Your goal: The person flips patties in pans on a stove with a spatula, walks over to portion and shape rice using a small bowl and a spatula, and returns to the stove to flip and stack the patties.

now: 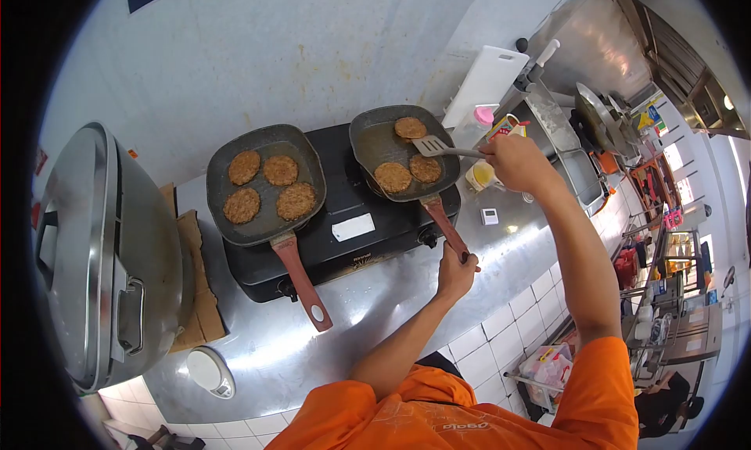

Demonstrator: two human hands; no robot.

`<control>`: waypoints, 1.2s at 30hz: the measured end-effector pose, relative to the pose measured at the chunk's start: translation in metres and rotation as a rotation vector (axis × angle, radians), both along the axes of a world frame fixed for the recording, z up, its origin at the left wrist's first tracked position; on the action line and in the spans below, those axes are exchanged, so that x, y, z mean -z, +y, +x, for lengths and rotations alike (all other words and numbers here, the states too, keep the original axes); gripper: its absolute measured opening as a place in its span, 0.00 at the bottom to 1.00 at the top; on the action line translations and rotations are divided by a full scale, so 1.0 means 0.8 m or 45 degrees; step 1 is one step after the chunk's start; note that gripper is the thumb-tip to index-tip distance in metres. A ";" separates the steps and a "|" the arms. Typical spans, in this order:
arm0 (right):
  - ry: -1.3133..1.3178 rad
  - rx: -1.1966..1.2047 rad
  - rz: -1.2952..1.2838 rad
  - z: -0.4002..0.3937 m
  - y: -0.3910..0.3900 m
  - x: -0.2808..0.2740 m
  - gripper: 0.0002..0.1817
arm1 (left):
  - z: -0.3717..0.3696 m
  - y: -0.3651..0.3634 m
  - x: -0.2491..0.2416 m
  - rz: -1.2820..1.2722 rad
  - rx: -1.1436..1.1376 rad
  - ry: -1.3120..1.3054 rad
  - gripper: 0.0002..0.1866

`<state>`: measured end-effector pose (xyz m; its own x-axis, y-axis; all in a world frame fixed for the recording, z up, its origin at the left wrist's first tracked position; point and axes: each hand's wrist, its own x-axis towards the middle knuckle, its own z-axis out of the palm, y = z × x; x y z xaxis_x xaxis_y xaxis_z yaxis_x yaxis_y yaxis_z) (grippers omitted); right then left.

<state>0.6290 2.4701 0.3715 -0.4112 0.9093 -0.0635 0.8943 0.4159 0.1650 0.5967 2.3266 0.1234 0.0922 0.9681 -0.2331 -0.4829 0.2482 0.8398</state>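
Observation:
My left hand is closed around the end of the reddish handle of the right frying pan. That square dark pan holds three browned patties, one of them the upper patty. In my right hand is a slotted metal spatula, its blade over the pan's right side between the upper patty and the lower right patty. To the left, a second square frying pan holds several browned patties, and its handle points toward me. Both pans sit on a black two-burner gas stove.
A big lidded metal pot stands at the left beside cardboard. A white kitchen scale lies near the counter's front edge. Right of the stove are a small white timer, a pink-capped container and a white cutting board.

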 end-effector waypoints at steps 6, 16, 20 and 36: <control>-0.007 -0.018 -0.186 0.030 -0.037 -0.076 0.13 | -0.001 0.001 0.002 0.010 -0.027 0.026 0.16; -0.073 -0.120 -0.299 0.015 -0.019 -0.070 0.12 | -0.001 0.001 -0.001 -0.021 -0.036 0.054 0.16; -0.105 -0.116 -0.279 0.031 -0.027 -0.055 0.13 | 0.000 0.000 -0.002 -0.012 -0.053 0.077 0.17; 0.289 -0.023 0.047 0.125 -0.094 0.130 0.23 | 0.001 0.004 -0.002 -0.037 -0.044 0.095 0.14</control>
